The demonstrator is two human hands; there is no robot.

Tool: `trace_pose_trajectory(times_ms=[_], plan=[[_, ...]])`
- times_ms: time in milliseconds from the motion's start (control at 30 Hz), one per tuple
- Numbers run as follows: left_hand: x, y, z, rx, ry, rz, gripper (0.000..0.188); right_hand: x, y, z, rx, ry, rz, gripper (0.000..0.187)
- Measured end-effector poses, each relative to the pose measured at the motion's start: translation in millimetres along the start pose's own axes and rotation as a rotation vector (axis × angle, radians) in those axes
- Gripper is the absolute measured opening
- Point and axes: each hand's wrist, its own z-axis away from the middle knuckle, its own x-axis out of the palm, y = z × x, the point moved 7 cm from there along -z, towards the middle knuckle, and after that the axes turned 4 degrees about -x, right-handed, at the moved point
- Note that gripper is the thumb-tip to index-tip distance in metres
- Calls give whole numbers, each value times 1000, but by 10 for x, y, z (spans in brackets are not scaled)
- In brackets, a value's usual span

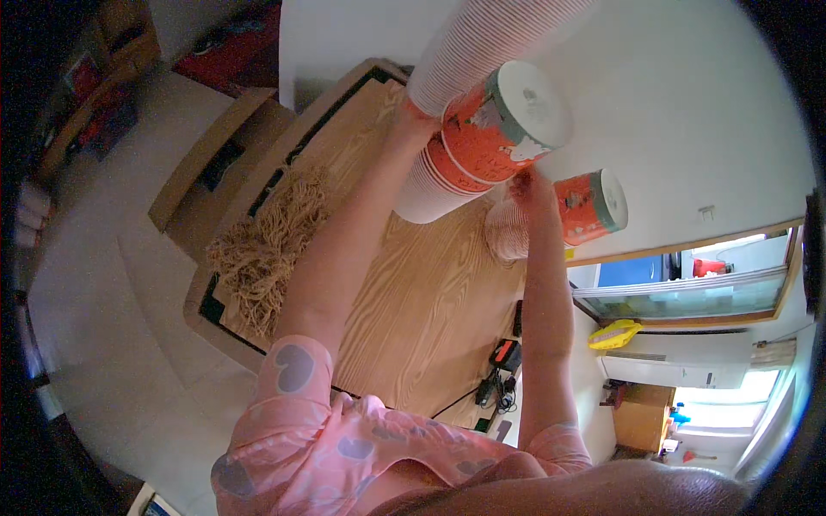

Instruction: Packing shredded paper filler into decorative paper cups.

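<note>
My left hand [415, 119] grips the side of a tall stack of white ribbed paper cups [482, 43] that rises toward the camera from a wooden table [430, 301]. Against that stack lies a stack of orange printed cups [495, 129] with a green rim and a white base facing me. My right hand [528, 193] has its fingers closed on the lower edge of the orange stack. A single orange cup [589, 206] stands just right of this hand. A short pale stack of cups [506, 234] stands just left of my right wrist.
A bundle of tan string [271, 245] lies on the table's left part. A low wooden shelf [215, 163] stands on the floor beyond it. A black and orange device with cables [503, 357] sits at the table's right edge. White wall and a window [688, 292] are to the right.
</note>
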Motion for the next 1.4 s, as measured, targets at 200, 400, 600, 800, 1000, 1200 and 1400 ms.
trace_pose_trajectory(times_ms=[200, 400, 600, 800, 1000, 1200, 1400], plan=[[-160, 694, 403, -419, -214, 203, 31, 256, -752, 728, -357, -38, -106, 28], [-720, 579, 1324, -386, -188, -165, 14, -348, -377, 2007, -484, 117, 663, 33], [-1512, -652, 2532, -539, -170, -338, 13, -64, 904, 2901, -315, -22, 488, 40], [-1529, -307, 2842, -341, -167, -784, 10, -114, 1341, 3300, -371, 88, 761, 35], [-1565, -554, 2768, -414, -163, -952, 20, -129, 1467, 3495, -364, 117, 775, 31], [-1691, -1064, 2652, -519, -141, -775, 27, 39, 1395, 3622, -255, 96, 732, 28], [-2200, -904, 2180, -268, 134, -318, 22, 1, 1212, 3613, -511, 245, 918, 21]])
